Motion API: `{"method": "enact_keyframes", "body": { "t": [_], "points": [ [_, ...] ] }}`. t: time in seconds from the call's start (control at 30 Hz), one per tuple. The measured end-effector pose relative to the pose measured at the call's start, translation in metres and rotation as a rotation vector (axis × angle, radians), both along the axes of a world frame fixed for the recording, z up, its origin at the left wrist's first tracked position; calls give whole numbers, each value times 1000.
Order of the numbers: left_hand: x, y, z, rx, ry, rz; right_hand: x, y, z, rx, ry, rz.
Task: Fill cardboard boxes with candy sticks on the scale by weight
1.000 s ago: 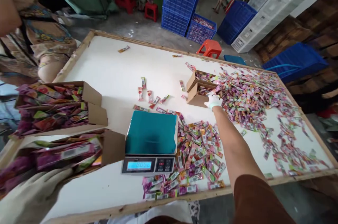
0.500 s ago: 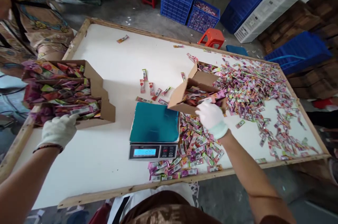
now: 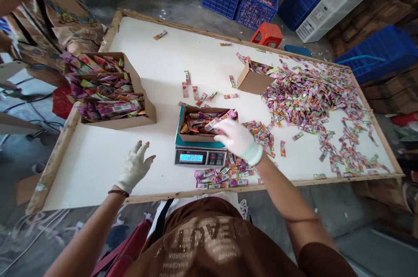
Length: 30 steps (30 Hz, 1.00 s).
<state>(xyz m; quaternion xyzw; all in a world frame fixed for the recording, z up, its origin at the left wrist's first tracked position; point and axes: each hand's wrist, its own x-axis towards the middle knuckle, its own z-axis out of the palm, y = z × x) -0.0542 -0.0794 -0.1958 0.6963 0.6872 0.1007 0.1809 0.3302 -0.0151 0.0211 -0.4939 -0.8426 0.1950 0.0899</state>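
A small cardboard box (image 3: 197,137) filled with candy sticks (image 3: 202,121) sits on the teal top of a digital scale (image 3: 191,158). My right hand (image 3: 240,140), in a white glove, is at the box's right front corner. Its fingers are bent over the front wall and touch the packets, though motion blurs them a little. My left hand (image 3: 135,166), gloved with dark fingertips showing, hovers over the white table left of the scale. Its fingers are spread and hold nothing. Filled boxes (image 3: 130,121) stand side by side beyond it at the table's left edge.
Another cardboard box (image 3: 256,82) stands beside a wide pile of candy sticks (image 3: 310,94) on the right. More sticks (image 3: 225,177) lie beside the scale. A wooden rim (image 3: 196,34) edges the table. A person (image 3: 65,11) is at the far left.
The box in my right hand moved left from the table onto the scale, and the scale's reading changed. My left hand left the filled boxes, moving right and opening.
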Motion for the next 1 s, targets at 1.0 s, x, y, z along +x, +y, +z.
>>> {"method": "enact_keyframes", "body": {
  "t": [1.0],
  "points": [
    [49,-151,-53,-628,138,-275,-20,35,8,-199,-261,-134]
  ]
}}
